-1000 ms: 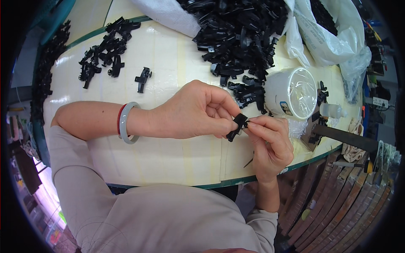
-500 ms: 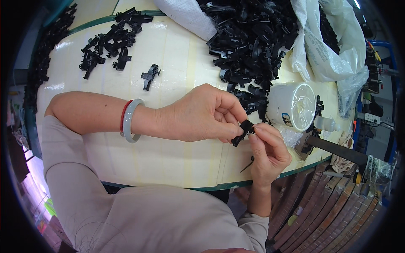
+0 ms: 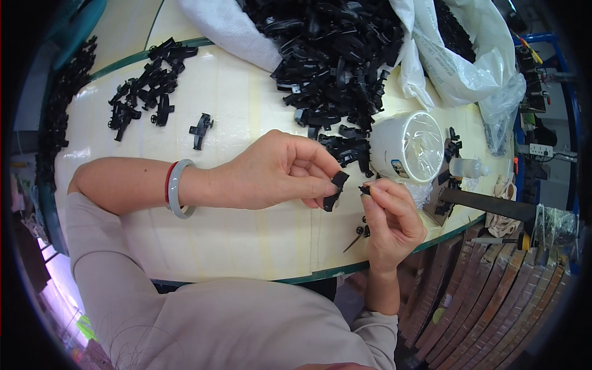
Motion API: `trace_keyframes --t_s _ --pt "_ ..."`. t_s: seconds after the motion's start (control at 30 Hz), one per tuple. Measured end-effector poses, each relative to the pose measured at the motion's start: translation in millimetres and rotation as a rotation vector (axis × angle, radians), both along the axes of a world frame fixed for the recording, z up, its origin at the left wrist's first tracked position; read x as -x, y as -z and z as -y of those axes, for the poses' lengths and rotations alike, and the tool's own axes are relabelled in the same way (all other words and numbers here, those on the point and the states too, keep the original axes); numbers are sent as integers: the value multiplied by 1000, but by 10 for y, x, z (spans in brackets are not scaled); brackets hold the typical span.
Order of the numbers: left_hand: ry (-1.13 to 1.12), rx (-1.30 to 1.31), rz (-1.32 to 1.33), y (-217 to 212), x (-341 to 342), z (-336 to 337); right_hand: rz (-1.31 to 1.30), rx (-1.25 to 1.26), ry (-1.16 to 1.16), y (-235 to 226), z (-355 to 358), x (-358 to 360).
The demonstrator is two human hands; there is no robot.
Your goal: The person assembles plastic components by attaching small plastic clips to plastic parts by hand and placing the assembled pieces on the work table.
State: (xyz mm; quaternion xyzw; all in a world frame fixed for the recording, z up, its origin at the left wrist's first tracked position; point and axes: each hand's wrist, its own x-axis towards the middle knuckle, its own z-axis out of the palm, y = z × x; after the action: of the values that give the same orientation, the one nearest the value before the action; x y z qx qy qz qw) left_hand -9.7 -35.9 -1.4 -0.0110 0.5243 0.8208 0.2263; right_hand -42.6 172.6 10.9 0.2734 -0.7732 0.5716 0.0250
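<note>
Between the thumb and fingers of my left hand (image 3: 280, 166) is a black plastic part (image 3: 335, 190), curved and tilted upright. Just to its right, my right hand (image 3: 394, 216) pinches a tiny black piece (image 3: 365, 190), with a small gap between the two. Under my right hand's thumb side lie a few small black bits (image 3: 357, 234), one with a thin stem. Left of my left hand, a single black plastic assembly (image 3: 201, 131) with small round ends lies on the tabletop (image 3: 246, 246). A cluster of similar assemblies (image 3: 151, 83) lies farther off to the left.
A big heap of black plastic parts (image 3: 339, 49) spills from white sacks (image 3: 456, 68) at the back. A white tub (image 3: 385, 148) with a clear plastic liner stands to the right, near a small translucent bottle (image 3: 467, 168). A dark metal bar (image 3: 487, 205) juts over the right edge.
My hands have drawn apart: the small piece in my right hand is now separate from the black part in my left. The view has shifted slightly.
</note>
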Motion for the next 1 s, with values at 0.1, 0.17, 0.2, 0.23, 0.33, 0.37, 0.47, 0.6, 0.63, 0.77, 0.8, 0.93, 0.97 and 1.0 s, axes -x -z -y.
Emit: trace_keyframes --t_s 0.1,0.17,0.2,0.23,0.33,0.37,0.47,0.6,0.63,0.77,0.8,0.93,0.97,1.0 --pt "-13 -27 20 -27 7 -10 -108 -41 22 -116 -59 90" --pt "-10 -38 29 -32 -5 22 -221 -117 51 -298 -97 193" --pt "-15 -44 45 -28 -9 29 -225 -169 65 -399 -121 256" --pt "-4 -54 42 -23 -7 24 -228 -221 79 -484 -147 323" --pt "-1 -35 23 -13 11 17 -282 -469 68 -657 -170 520" --pt "2 -39 20 -15 14 17 -284 -474 71 -672 -164 575" --pt "5 -20 23 -20 12 18 -401 -633 12 -701 -106 678" --pt "1 -39 20 -29 10 23 -444 -713 -21 -749 -46 740" --pt "2 -50 25 -32 11 22 -469 -742 -28 -761 -41 750" --pt "18 -50 15 -4 17 28 -494 -799 -39 -755 -28 765" --pt "26 -44 9 3 21 23 -494 -802 -44 -750 -29 767" --pt "28 -34 9 11 6 36 -471 -804 -51 -757 -22 764" --pt "25 -34 9 8 3 40 -460 -802 -53 -766 -19 758" --pt "29 -28 18 2 1 44 -461 -801 -56 -778 -18 744"
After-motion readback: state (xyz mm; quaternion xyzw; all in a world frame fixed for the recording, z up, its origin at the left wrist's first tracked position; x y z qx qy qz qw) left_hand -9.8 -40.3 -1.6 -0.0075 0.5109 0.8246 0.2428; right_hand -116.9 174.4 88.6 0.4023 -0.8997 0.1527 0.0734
